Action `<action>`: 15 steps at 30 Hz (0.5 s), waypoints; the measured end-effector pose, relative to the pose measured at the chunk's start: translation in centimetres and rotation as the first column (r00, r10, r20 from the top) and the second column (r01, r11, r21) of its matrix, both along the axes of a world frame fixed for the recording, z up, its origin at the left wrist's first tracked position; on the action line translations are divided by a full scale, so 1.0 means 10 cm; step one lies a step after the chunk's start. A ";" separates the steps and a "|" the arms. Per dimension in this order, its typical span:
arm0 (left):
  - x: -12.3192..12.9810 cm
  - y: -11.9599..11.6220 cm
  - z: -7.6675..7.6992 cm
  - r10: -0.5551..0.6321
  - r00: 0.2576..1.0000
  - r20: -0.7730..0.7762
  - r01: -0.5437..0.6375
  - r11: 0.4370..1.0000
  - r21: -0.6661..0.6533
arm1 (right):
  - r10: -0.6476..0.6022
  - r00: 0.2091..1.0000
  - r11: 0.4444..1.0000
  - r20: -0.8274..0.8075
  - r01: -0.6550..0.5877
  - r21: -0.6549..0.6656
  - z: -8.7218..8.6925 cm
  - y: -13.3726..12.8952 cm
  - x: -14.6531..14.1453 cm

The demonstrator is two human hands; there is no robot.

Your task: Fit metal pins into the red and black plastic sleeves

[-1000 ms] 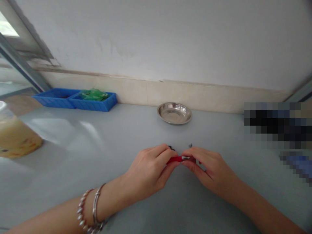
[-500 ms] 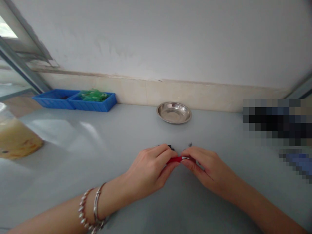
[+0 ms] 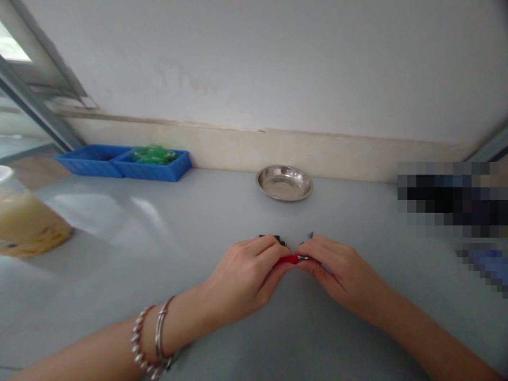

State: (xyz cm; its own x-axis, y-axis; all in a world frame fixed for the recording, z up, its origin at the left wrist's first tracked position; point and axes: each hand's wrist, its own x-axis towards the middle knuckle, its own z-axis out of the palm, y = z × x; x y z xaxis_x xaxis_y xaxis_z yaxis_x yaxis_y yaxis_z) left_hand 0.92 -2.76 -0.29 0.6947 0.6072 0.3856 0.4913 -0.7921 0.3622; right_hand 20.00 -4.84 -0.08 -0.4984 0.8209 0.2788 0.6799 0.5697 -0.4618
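Note:
My left hand (image 3: 250, 272) is closed round a small red piece with a slim metal end (image 3: 292, 259), which points right. Most of the piece is hidden in the fingers, so its exact kind does not show. My right hand (image 3: 337, 267) has its thumb and forefinger together at the metal end, close to the left fingertips. A black object (image 3: 272, 237) lies on the table just beyond my left knuckles, partly covered. Past the right fingers, a small grey metal part (image 3: 310, 235) is partly visible.
A shallow steel dish (image 3: 284, 183) stands near the wall on the grey table (image 3: 214, 211). Two joined blue trays (image 3: 153, 172) sit at the back left, the right one holding green packets (image 3: 154, 154). A clear container of yellowish contents (image 3: 34, 222) stands left. Pixelated areas cover the right side.
Both hands stay almost in place on the red piece. The view has shifted very slightly, and a bit more of the dark item shows by my right fingertips.

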 end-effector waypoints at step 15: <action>-0.01 -0.01 0.01 0.019 1.000 0.020 -0.019 1.000 -0.005 | -0.055 0.998 0.985 0.019 0.057 -0.161 0.03 -0.01 0.00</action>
State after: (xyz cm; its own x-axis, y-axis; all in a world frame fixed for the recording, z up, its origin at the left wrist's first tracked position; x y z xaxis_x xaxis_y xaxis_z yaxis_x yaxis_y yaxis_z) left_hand 0.86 -2.88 -0.14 0.6753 0.6220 0.3964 0.4988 -0.7810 0.3757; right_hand 20.02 -4.93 0.25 -0.4533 0.8813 0.1333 0.7161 0.4491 -0.5344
